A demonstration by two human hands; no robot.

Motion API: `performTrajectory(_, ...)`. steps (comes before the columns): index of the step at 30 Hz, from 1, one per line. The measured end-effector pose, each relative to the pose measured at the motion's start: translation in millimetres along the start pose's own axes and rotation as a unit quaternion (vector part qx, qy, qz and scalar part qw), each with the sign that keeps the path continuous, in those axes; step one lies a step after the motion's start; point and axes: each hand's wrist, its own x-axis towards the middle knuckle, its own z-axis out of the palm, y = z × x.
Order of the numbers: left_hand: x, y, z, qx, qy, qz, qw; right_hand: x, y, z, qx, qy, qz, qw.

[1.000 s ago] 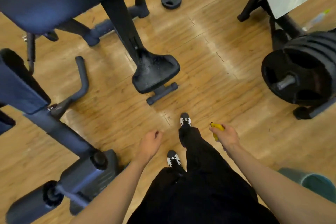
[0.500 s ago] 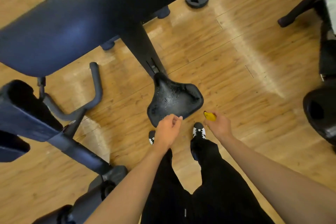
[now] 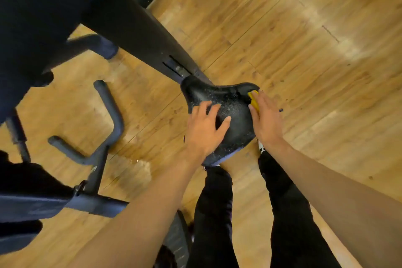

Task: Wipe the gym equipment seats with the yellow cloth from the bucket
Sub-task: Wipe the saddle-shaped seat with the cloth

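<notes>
Now we're in close: wood floor [image 3: 304,50] all around, the dark frame [image 3: 134,28] slanting down from the upper left, and at its end the black seat [image 3: 232,102], speckled all over with droplets or grit, I can't tell which. Just 0.5 seconds ago the 2 hands hung short of that seat; now both are on it. The left hand [image 3: 204,130] lies flat with fingers spread on the near left part, gripping nothing, and looks to be steadying it. The right hand [image 3: 266,119], fingers straight, presses down along the right edge. The cloth [image 3: 254,99], bunched in that hand down by the legs 1 second ago, is pinned between those fingers and the seat's far right corner, with only a yellow strip showing. So the approach is over and the wipe looks to be starting, with nearly all the speckled surface left to cover. No bucket in view.
</notes>
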Motion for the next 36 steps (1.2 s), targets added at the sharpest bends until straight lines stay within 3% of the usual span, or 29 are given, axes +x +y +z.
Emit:
performTrajectory(3, 10.9, -17.6, 28.3, 0.04, 0.028, -0.029, 0.998, -22.8, 14.1, 15.8, -0.023, 0.031, -0.068, 0.997)
performTrajectory(8, 11.8, -29.4, 74.9, 0.051, 0.066, -0.039, 0.996, -47.4, 33.0, 19.7, -0.023, 0.041, -0.067, 0.997)
performTrajectory(11, 11.6, -33.0, 95.8, 0.067, 0.099, -0.035, 0.992, 1.1, 27.6, 24.5, -0.032, 0.043, -0.085, 0.995)
performTrajectory(16, 15.3, -41.4, 111.2, 0.081, 0.143, -0.014, 0.986, 82.4, 4.3, 23.6, -0.019, 0.039, -0.017, 0.999)
performTrajectory(23, 14.5, -43.6, 119.0, 0.051, 0.192, -0.006, 0.98, -38.7, 14.5, 27.5, -0.01, 0.081, -0.072, 0.994)
performTrajectory(26, 17.3, -43.9, 122.9, 0.042, 0.207, 0.001, 0.978, -29.4, 18.7, 32.3, -0.022, 0.09, -0.082, 0.992)
performTrajectory(31, 18.8, -45.8, 126.1, 0.037, 0.218, 0.008, 0.975, 55.8, -10.0, 31.2, -0.087, 0.034, -0.071, 0.993)
performTrajectory(36, 16.4, -46.5, 124.2, 0.035, 0.214, 0.001, 0.976, 31.4, 11.2, 8.7, -0.076, -0.026, -0.175, 0.981)
